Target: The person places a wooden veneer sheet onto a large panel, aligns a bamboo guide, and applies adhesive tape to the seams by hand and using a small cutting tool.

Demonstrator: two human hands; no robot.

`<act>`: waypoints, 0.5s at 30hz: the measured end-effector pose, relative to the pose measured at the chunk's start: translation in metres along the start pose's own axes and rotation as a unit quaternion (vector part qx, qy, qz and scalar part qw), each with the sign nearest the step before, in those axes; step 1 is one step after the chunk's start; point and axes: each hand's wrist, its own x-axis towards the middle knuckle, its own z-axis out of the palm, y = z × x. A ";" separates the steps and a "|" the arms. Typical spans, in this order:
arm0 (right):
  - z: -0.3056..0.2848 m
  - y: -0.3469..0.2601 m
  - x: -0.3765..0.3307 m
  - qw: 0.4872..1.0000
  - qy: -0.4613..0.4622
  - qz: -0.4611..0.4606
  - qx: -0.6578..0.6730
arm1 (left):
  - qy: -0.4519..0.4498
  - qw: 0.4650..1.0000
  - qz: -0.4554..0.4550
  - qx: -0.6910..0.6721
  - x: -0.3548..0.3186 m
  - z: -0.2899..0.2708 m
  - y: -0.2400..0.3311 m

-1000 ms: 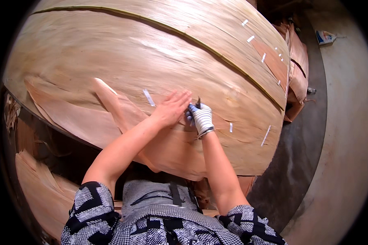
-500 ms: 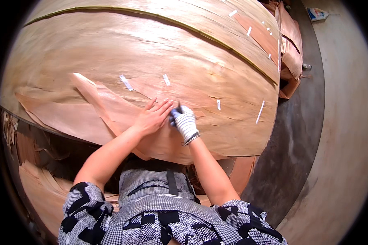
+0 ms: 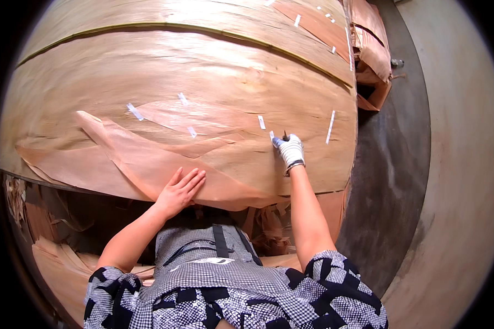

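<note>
A large thin wood veneer sheet (image 3: 214,71) covers the work surface in front of me. My bare left hand (image 3: 180,189) lies flat, fingers together, on a loose reddish veneer strip (image 3: 148,159) near the sheet's front edge. My right hand (image 3: 290,151), in a white glove, is closed around a small dark tool whose tip touches the sheet beside a short piece of white tape (image 3: 262,122). More white tape pieces (image 3: 134,111) are stuck along cracks in the veneer.
A second veneer layer (image 3: 313,22) lies behind a long dark seam. Stacked veneer pieces (image 3: 373,49) sit at the far right. Scraps and offcuts (image 3: 49,257) hang below the front edge. A grey concrete floor (image 3: 450,164) runs along the right.
My left hand has slid back and left onto the loose strip. My right hand has moved right, away from the left hand, to a spot beside a tape piece.
</note>
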 end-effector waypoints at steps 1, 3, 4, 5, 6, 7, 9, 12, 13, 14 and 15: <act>-0.007 0.015 0.009 0.993 0.030 -0.049 -0.104 | 0.001 1.000 0.012 -0.008 0.000 0.001 0.001; 0.001 0.011 0.007 0.995 -0.011 0.003 0.103 | 0.000 0.999 0.023 -0.028 -0.006 0.005 0.003; 0.012 0.000 -0.001 0.975 -0.069 0.040 0.210 | -0.005 0.999 0.029 -0.015 -0.009 0.004 0.004; 0.017 -0.005 -0.005 0.940 -0.120 0.076 0.311 | -0.007 0.999 0.039 -0.003 -0.007 -0.001 0.005; 0.016 -0.009 -0.001 0.949 -0.111 0.095 0.280 | 0.015 0.998 0.042 -0.039 -0.004 -0.009 0.008; 0.012 -0.006 -0.009 0.978 -0.079 0.024 0.193 | 0.023 0.997 0.048 -0.054 -0.002 -0.012 0.013; 0.011 -0.006 -0.034 0.992 -0.015 -0.125 0.012 | 0.040 0.995 0.046 -0.077 -0.010 -0.017 0.018; 0.003 -0.050 -0.152 0.927 -0.229 -0.298 -0.007 | 0.102 0.988 -0.019 -0.116 -0.027 -0.033 0.020; -0.007 -0.055 -0.190 0.904 -0.281 -0.322 -0.013 | 0.089 0.982 -0.045 -0.158 -0.029 -0.040 0.024; -0.008 -0.052 -0.215 0.896 -0.281 -0.328 -0.101 | 0.058 0.980 -0.056 -0.182 -0.026 -0.047 0.027; -0.005 -0.041 -0.231 0.885 -0.192 -0.412 -0.101 | 0.032 0.977 -0.065 -0.200 -0.020 -0.058 0.029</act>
